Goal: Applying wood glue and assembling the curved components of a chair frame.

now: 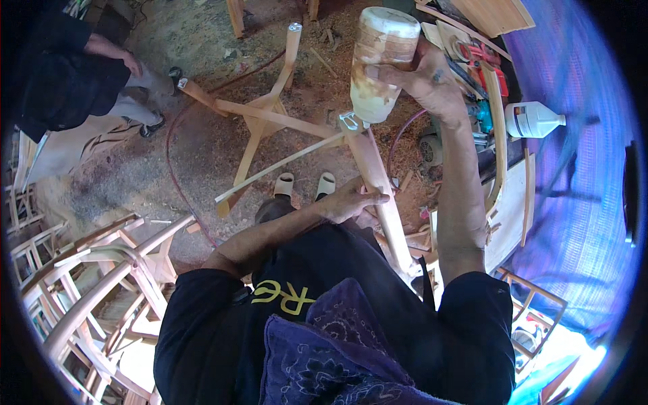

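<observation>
My left hand grips a wooden rail before me while, apart, my right hand upends a stained bottle at its far end, seemingly gluing, which calls for steady squeezing.

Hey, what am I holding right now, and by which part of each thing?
Your right hand holds a brown-stained whitish plastic bottle, neck down, around its body; your left hand grips a long light-brown wooden piece near its middle.

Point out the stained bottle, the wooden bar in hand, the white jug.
Stained bottle (379, 57), head view: middle of body.
Wooden bar (372, 162), head view: upper stretch.
White jug (535, 120), head view: side of body.
</observation>
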Action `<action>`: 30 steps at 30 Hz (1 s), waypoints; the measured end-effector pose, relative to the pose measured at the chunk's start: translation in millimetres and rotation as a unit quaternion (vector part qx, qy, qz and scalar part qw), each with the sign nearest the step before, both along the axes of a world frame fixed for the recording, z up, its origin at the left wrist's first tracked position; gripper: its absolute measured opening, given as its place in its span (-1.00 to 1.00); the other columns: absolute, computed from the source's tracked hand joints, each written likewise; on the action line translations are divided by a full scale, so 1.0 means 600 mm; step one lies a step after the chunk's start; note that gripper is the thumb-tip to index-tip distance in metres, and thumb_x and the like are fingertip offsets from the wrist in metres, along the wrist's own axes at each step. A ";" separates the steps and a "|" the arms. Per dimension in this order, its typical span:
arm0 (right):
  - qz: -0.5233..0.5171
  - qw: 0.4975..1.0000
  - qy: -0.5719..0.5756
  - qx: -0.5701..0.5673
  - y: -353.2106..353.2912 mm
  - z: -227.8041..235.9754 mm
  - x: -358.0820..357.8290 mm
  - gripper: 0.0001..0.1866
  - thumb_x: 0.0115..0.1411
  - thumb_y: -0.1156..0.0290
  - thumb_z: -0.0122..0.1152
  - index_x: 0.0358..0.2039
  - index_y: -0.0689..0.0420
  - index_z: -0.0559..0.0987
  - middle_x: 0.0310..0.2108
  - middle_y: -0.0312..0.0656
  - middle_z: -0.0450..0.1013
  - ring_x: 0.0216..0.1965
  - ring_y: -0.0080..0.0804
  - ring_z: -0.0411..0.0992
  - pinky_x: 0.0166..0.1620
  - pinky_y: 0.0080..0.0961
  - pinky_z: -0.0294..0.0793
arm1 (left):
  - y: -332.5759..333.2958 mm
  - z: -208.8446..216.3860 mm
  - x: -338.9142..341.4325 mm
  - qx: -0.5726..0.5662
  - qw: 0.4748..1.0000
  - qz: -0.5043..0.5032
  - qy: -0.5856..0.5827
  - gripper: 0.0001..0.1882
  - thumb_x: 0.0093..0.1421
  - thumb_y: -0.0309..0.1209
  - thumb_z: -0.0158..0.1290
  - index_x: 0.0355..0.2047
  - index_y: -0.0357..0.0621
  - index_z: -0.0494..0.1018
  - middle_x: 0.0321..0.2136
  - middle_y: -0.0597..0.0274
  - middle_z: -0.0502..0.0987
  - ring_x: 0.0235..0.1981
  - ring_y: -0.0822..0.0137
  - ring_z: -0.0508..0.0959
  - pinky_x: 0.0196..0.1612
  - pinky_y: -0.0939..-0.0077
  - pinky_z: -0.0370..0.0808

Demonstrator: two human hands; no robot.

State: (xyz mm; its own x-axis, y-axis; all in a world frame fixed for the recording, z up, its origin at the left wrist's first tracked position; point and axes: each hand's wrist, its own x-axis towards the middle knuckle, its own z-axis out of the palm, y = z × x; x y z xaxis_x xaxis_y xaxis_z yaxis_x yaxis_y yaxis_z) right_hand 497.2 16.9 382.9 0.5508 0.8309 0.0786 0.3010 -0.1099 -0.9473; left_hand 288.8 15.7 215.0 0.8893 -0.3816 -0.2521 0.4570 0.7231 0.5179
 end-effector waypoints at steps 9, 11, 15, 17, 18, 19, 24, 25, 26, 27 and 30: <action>0.034 0.998 -0.050 -0.031 0.016 -0.022 -0.001 -0.42 -0.03 0.40 0.53 0.01 0.26 0.51 -0.12 -0.16 0.58 -0.10 -0.47 0.53 0.02 -0.46 0.50 | 0.000 -0.004 0.001 -0.011 1.000 0.007 0.012 -0.56 0.27 -0.37 0.13 0.08 -0.26 0.30 -0.08 0.02 0.48 0.00 0.04 0.55 -0.07 0.03 0.66; 0.051 0.999 -0.008 -0.015 0.024 -0.018 -0.010 -0.41 -0.04 0.41 0.54 0.01 0.27 0.51 -0.13 -0.16 0.58 -0.10 -0.47 0.53 0.02 -0.47 0.50 | 0.001 -0.004 -0.001 -0.011 1.000 0.007 0.018 -0.56 0.27 -0.37 0.13 0.08 -0.25 0.30 -0.08 0.02 0.48 0.01 0.04 0.55 -0.07 0.01 0.66; 0.024 0.998 -0.052 -0.032 0.045 -0.039 -0.001 -0.43 -0.04 0.40 0.54 -0.01 0.27 0.53 -0.14 -0.16 0.58 -0.11 -0.47 0.53 0.02 -0.48 0.49 | -0.002 0.003 -0.002 -0.015 1.000 0.020 0.013 -0.55 0.26 -0.36 0.15 0.08 -0.24 0.30 -0.08 0.03 0.48 0.02 0.03 0.54 -0.05 -0.01 0.65; 0.018 0.996 -0.080 -0.022 0.044 -0.047 0.003 -0.44 -0.03 0.39 0.53 -0.02 0.27 0.54 -0.14 -0.15 0.58 -0.11 -0.47 0.53 0.02 -0.48 0.49 | -0.003 0.003 -0.001 -0.006 0.999 0.030 0.024 -0.54 0.26 -0.36 0.15 0.09 -0.23 0.29 -0.07 0.03 0.48 0.03 0.03 0.53 -0.05 -0.02 0.64; 0.020 0.996 -0.082 -0.038 0.044 -0.044 0.000 -0.45 -0.03 0.39 0.53 -0.02 0.26 0.54 -0.13 -0.15 0.58 -0.11 -0.48 0.53 0.02 -0.48 0.49 | -0.003 0.001 0.000 -0.008 0.999 0.025 0.019 -0.53 0.26 -0.35 0.15 0.10 -0.23 0.28 -0.06 0.04 0.48 0.03 0.04 0.53 -0.04 -0.03 0.63; 0.022 0.995 -0.084 -0.054 0.043 -0.039 -0.005 -0.46 -0.02 0.39 0.53 -0.02 0.26 0.55 -0.13 -0.15 0.58 -0.11 -0.49 0.52 0.02 -0.49 0.49 | -0.003 0.000 0.001 -0.010 1.000 0.020 0.014 -0.52 0.26 -0.35 0.15 0.11 -0.23 0.27 -0.05 0.04 0.47 0.03 0.04 0.53 -0.03 -0.04 0.62; 0.030 0.998 -0.008 -0.046 0.012 -0.008 -0.006 -0.46 -0.01 0.38 0.52 -0.02 0.25 0.54 -0.12 -0.15 0.58 -0.10 -0.47 0.53 0.03 -0.47 0.49 | 0.002 -0.004 0.002 -0.017 1.000 0.000 -0.002 -0.54 0.26 -0.34 0.15 0.10 -0.25 0.31 -0.04 0.05 0.48 0.04 0.06 0.52 -0.01 -0.02 0.61; 0.036 0.999 0.017 -0.038 0.006 -0.005 -0.001 -0.46 -0.01 0.38 0.52 -0.02 0.25 0.54 -0.12 -0.15 0.58 -0.10 -0.45 0.54 0.04 -0.46 0.49 | 0.001 -0.004 0.002 -0.020 1.000 0.005 0.006 -0.56 0.26 -0.34 0.15 0.08 -0.26 0.33 -0.04 0.06 0.49 0.04 0.07 0.52 -0.01 -0.01 0.61; 0.024 1.000 0.011 -0.012 0.006 -0.004 0.003 -0.53 -0.05 0.35 0.50 -0.11 0.25 0.61 -0.19 -0.17 0.60 -0.18 -0.49 0.54 -0.05 -0.50 0.50 | 0.001 -0.003 0.002 -0.019 1.000 0.005 0.005 -0.56 0.26 -0.34 0.15 0.08 -0.26 0.33 -0.04 0.06 0.49 0.04 0.07 0.52 -0.01 -0.01 0.61; 0.021 1.000 0.010 -0.012 0.006 -0.003 0.005 -0.53 -0.05 0.35 0.50 -0.11 0.25 0.61 -0.19 -0.17 0.60 -0.18 -0.49 0.54 -0.05 -0.50 0.50 | 0.000 -0.003 0.002 -0.018 1.000 0.004 -0.001 -0.56 0.26 -0.34 0.15 0.08 -0.26 0.33 -0.04 0.05 0.49 0.04 0.07 0.52 0.00 0.00 0.61; 0.041 0.999 -0.017 -0.021 0.011 -0.004 0.010 -0.43 -0.01 0.34 0.52 0.01 0.24 0.52 -0.10 -0.12 0.57 -0.08 -0.39 0.54 0.07 -0.41 0.48 | 0.002 0.000 0.002 -0.015 1.000 0.003 -0.007 -0.54 0.27 -0.35 0.14 0.09 -0.27 0.30 -0.04 0.04 0.48 0.04 0.06 0.52 0.02 0.01 0.60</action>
